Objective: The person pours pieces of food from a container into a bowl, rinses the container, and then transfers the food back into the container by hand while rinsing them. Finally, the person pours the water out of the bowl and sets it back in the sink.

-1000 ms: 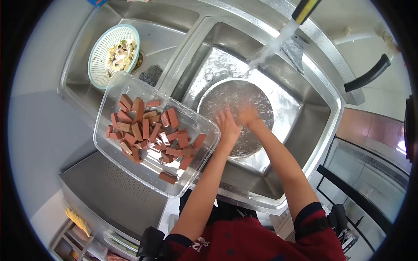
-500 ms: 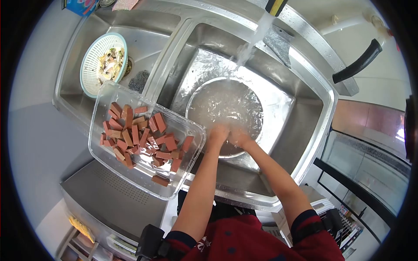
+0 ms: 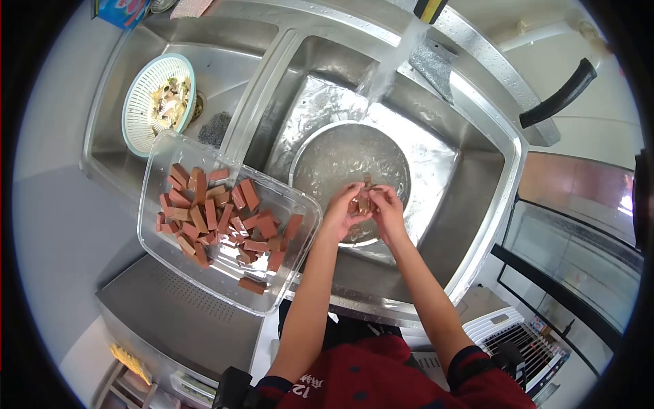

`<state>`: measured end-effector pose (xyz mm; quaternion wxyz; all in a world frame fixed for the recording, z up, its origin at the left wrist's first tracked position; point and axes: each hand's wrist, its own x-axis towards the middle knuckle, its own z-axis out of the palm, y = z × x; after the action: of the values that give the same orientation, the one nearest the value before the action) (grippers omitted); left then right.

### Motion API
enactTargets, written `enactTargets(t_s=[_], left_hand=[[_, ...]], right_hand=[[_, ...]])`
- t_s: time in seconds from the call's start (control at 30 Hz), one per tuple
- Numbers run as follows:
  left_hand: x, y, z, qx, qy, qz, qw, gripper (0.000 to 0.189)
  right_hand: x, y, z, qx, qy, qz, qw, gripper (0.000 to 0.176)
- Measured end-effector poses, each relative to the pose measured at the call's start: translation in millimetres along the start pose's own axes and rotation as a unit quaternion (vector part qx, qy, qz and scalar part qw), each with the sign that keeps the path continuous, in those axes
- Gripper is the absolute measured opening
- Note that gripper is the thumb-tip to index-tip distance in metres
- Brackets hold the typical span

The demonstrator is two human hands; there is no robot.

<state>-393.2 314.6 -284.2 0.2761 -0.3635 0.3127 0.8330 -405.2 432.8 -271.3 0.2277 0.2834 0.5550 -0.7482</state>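
Note:
Both hands are raised over a round metal basin (image 3: pixel 294 158) of cloudy water. Several small reddish-brown blocks (image 3: pixel 364 203) are between my fingers. My left hand (image 3: pixel 343 210) is curled around the left side of them, thumb below. My right hand (image 3: pixel 389 210) pinches them from the right; the exact split between the hands is hard to see. To the left, a clear plastic tub (image 3: pixel 225 283) rests across the sink edge with many loose blocks like these (image 3: pixel 211 213) inside it.
Water (image 3: pixel 381 75) runs from a faucet (image 3: pixel 430 8) into the right sink bowl (image 3: pixel 470 198). The left bowl holds a pale colander (image 3: pixel 136 112) with food scraps and a dark scouring pad (image 3: pixel 215 129). A cleaver with a black handle (image 3: pixel 560 94) lies at the back right.
My hands have come up out of the basin's water, where they were dipped in to the fingers. Blocks now show between them.

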Motion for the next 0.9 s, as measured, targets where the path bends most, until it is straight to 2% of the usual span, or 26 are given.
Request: enactTargets(t_s=[0.03, 0.07, 0.1, 0.2, 0.23, 0.3, 0.33, 0.4, 0.43, 0.5, 0.63, 0.7, 0.77, 0.87, 0.9], left_hand=[[-4.6, 2.1, 5.3, -0.048, -0.020, 0.022, 0.998, 0.030], [-8.1, 5.3, 10.9, -0.095, -0.040, 0.044, 0.994, 0.030], [-11.7, 11.0, 18.1, -0.094, -0.044, 0.044, 0.994, 0.030], [-26.4, 32.1, 43.7, -0.198, -0.134, 0.110, 0.965, 0.035], [-29.3, 39.5, 50.9, -0.197, -0.139, 0.112, 0.964, 0.035], [-32.2, 56.0, 64.1, -0.263, -0.170, 0.146, 0.938, 0.036], [-32.9, 65.3, 71.0, -0.262, -0.173, 0.150, 0.937, 0.036], [-30.9, 87.5, 85.1, -0.263, -0.164, 0.223, 0.924, 0.037], [-28.9, 97.4, 91.1, -0.260, -0.169, 0.228, 0.923, 0.037], [-27.0, 114.2, 101.5, -0.329, -0.175, 0.293, 0.880, 0.035], [-28.6, 132.9, 107.0, -0.372, -0.197, 0.334, 0.843, 0.035], [-28.2, 137.2, 106.3, -0.367, -0.190, 0.342, 0.843, 0.034], [-21.7, 139.9, 105.6, -0.327, -0.177, 0.339, 0.864, 0.034], [-7.6, 137.5, 116.9, -0.291, -0.176, 0.326, 0.882, 0.033], [-2.4, 136.2, 120.0, -0.292, -0.177, 0.325, 0.882, 0.033]], right_hand=[[-4.1, -12.9, 1.9, -0.001, 0.001, -0.004, 1.000, 0.013], [-8.0, -27.9, 4.9, 0.066, -0.022, -0.005, 0.998, 0.011], [-9.3, -40.3, 5.9, 0.133, -0.046, -0.007, 0.990, 0.009], [-4.9, -69.9, 8.5, 0.199, -0.102, -0.025, 0.974, 0.011], [-3.3, -81.4, 12.1, 0.237, -0.127, -0.030, 0.963, 0.013], [2.5, -106.4, 22.6, 0.241, -0.175, -0.042, 0.954, 0.017], [7.1, -118.2, 31.2, 0.248, -0.193, -0.037, 0.949, 0.018], [26.5, -134.6, 45.6, 0.267, -0.239, -0.030, 0.933, 0.022], [34.2, -144.5, 57.6, 0.286, -0.230, -0.012, 0.930, 0.021], [57.0, -156.0, 70.7, 0.262, -0.290, -0.022, 0.920, 0.020], [70.1, -169.1, 98.9, 0.228, -0.262, -0.008, 0.938, 0.019], [72.5, -167.2, 103.2, 0.242, -0.292, -0.027, 0.925, 0.020], [70.4, -166.2, 97.0, 0.251, -0.284, -0.023, 0.925, 0.018], [67.5, -157.7, 77.4, 0.369, -0.171, -0.029, 0.913, 0.012], [65.6, -153.1, 67.5, 0.368, -0.170, -0.030, 0.914, 0.012]])
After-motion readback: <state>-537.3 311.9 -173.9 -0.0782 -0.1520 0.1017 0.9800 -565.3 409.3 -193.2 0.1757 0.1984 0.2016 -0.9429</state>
